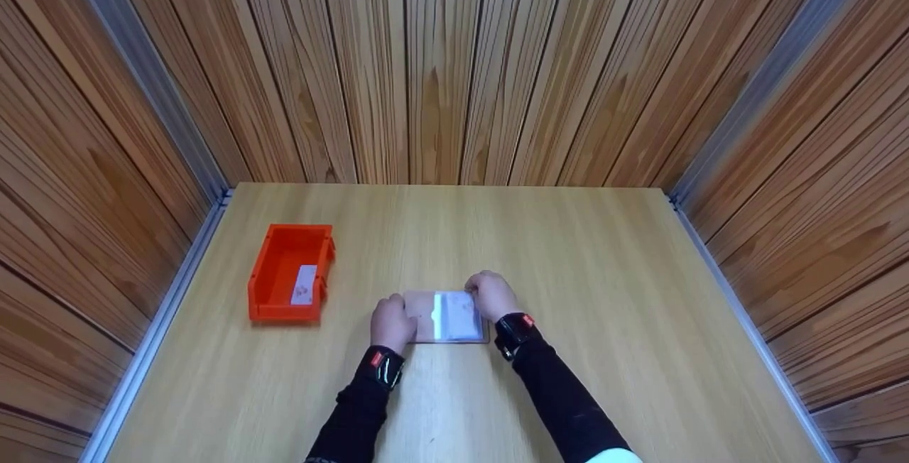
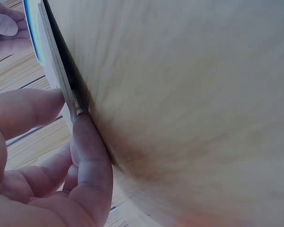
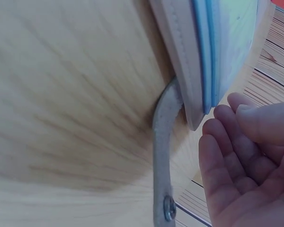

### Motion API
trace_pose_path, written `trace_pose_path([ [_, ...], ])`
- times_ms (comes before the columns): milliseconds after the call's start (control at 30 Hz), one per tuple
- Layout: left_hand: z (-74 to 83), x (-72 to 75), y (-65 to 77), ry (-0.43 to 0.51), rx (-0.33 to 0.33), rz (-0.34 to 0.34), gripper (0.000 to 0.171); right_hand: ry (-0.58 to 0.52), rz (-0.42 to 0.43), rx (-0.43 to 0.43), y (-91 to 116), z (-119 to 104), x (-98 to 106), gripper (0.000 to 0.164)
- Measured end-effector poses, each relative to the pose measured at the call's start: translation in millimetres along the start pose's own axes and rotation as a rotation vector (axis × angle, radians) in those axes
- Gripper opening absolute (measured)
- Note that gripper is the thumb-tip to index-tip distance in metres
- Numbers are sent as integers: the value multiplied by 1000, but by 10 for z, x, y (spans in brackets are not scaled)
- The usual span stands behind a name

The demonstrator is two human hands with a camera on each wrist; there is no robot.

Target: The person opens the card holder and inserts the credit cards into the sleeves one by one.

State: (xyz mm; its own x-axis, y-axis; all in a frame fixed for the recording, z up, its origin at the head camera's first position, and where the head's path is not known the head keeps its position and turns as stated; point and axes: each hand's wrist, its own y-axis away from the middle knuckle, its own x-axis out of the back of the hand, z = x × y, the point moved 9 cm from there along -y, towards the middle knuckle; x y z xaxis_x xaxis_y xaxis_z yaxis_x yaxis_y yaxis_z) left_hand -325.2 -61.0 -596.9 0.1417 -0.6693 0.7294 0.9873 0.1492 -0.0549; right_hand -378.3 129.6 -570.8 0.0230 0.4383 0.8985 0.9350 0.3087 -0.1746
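Observation:
An opened pinkish-beige wallet (image 1: 420, 310) lies on the table, a clear sleeve section (image 1: 461, 315) over its right half. My left hand (image 1: 393, 322) is at its left end. The left wrist view shows thumb and forefinger (image 2: 95, 151) pinching the wallet's edge (image 2: 60, 64). My right hand (image 1: 492, 296) is at the far right corner. In the right wrist view, its loosely curled fingers (image 3: 227, 165) are beside the blue-edged sleeves (image 3: 206, 56), nothing visible between them. A strap with a metal snap (image 3: 169, 208) juts out from under the wallet.
An orange-red bin (image 1: 280, 260) stands on the table to the left, with a pale printed card (image 1: 304, 284) inside. Wood-plank walls (image 1: 440, 65) and metal rails enclose the wooden table (image 1: 582, 271). Both wrists wear dark bands with cameras.

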Motion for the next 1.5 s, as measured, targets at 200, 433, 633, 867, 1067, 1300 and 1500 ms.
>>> trace_pose_path([
  [200, -12, -12, -9, 3, 3, -1, 20, 2, -13, 10, -12, -13, -18, 14],
  [433, -4, 4, 9, 15, -14, 17, 20, 19, -42, 1, -15, 9, -72, 14],
  [633, 13, 14, 14, 5, -47, 33, 20, 40, -25, 17, -30, -8, -69, 12],
  [867, 8, 17, 15, 3, -39, 35, 21, 41, -52, -10, -36, 18, -91, 11],
  [1067, -6, 9, 6, 1, -22, 18, 21, 31, -28, -1, -38, 11, -62, 10],
  [1300, -21, -5, -6, 10, -1, 4, 23, 3, -20, 5, -46, 8, -31, 9],
  [1500, -23, -3, -10, 6, -8, 6, 24, -37, -47, -29, -65, -1, -24, 8],
])
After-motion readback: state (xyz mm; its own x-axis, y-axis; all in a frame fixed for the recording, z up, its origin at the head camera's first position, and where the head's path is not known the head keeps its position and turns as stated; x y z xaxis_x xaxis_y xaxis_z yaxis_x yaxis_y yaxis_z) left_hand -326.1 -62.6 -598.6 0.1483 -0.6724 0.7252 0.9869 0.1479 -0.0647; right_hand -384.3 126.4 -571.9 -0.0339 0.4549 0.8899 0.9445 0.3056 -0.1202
